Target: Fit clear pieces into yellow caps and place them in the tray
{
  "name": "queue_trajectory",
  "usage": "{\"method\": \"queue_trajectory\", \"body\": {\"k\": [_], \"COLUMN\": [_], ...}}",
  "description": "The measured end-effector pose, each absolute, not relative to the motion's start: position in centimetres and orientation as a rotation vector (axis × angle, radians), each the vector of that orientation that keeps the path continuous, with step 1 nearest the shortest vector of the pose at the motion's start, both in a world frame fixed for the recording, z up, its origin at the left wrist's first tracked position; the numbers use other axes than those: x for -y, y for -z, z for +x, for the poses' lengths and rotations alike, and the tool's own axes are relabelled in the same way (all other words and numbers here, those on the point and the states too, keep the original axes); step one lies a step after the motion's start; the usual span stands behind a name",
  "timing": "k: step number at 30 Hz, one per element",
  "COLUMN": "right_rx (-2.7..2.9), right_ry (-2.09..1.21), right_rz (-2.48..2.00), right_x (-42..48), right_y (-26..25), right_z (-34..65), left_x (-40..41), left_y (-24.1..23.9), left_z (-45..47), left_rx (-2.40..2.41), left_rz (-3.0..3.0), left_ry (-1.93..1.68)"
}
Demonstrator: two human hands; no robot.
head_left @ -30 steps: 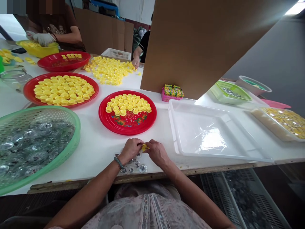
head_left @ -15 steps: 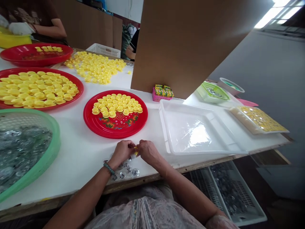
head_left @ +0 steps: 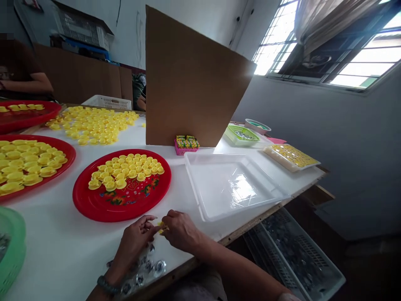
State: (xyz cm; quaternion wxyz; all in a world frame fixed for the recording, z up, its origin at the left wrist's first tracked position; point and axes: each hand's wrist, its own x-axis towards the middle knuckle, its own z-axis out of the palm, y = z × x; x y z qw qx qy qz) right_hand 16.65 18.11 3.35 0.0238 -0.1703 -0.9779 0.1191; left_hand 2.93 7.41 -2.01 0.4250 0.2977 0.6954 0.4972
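A grey wall [head_left: 354, 133] with a barred window [head_left: 277, 39] flanks the white bench [head_left: 62, 251], which carries a cardboard panel [head_left: 188, 83] and a red tray [head_left: 97, 209]. Before the tray, the right hand [head_left: 181, 230] pinches a small yellow piece [head_left: 161, 230]; the left hand [head_left: 134, 239] puts a fingertip to it, its grip unclear.

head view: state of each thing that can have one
Right hand, fingers closed on small yellow piece
Left hand, fingers bent, grip unclear
Clear round pieces, lying near left hand
Red patterned plate, partly covered with yellow hat-shaped pieces
White tray, right side up
Pink basket, filled with packets
Cardboard panel, upright
Curtain, gathered
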Motion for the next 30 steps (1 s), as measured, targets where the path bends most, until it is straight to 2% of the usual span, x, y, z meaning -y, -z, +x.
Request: {"method": "queue_trajectory", "body": {"k": [3, 7, 11, 15, 19, 24, 30], "right_rx": [2.760, 2.553, 2.516, 2.509, 2.465, 2.374, 2.411], "right_ry": [-0.427, -0.334, -0.347, -0.445, -0.494, -0.466, -0.456], "right_rz": [-0.669, -1.209, -1.434, -1.516, -1.467, -1.383, -1.009], "right_x": [-21.9, -31.7, -40.5, -44.4, -45.4, -44.1, -32.8], "right_y": [-5.4, -6.6, -4.5, -1.6, -0.6, -2.9, -6.2], "right_z": [17.6, 17.3, 15.3, 12.5, 10.6, 11.0, 13.7], "left_x": [-6.9, -7.0, -7.2, -7.1, -7.0, -6.9, -6.5], "left_y": [1.4, 1.7, 2.9, 3.8, 3.8, 2.8, 1.3], "left_z": [2.7, 2.3, 2.0, 1.9, 1.8, 1.6, 1.2], "left_rx": [-1.860, -1.983, -2.071, -2.119, -2.172, -2.256, -2.338], "left_rz": [0.722, 0.815, 0.957, 0.916, 0.964, 1.121, 0.921], "left_ry": [-1.315, -1.336, -1.380, -1.455, -1.479, -1.455, -1.369]}}
